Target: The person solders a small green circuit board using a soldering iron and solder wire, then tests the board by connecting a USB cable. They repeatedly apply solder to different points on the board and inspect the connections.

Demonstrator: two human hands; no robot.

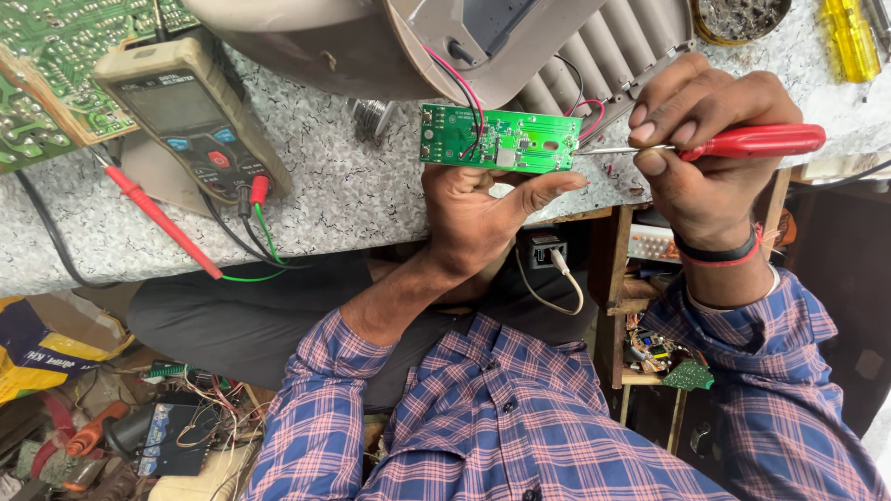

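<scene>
Centre of frame, at the bench [353,199] edge: left hand [478,209] gripped a small green circuit board [497,139] from below — fingers clamped on its lower edge, long axis running left-right. Right hand [710,153], fingers closed on a red-handled screwdriver [752,141], lay just right of the board — shaft horizontal, tip pointing left at its right end. Red and black wires ran up to a grey housing [575,65].

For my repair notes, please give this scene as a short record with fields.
left hand: the left hand holds a small green circuit board from below
right hand: the right hand grips a red-handled screwdriver, tip at the board's right edge
wires: red and black wires run from the board into a grey casing
nearby: multimeter with probes on the speckled bench
</scene>
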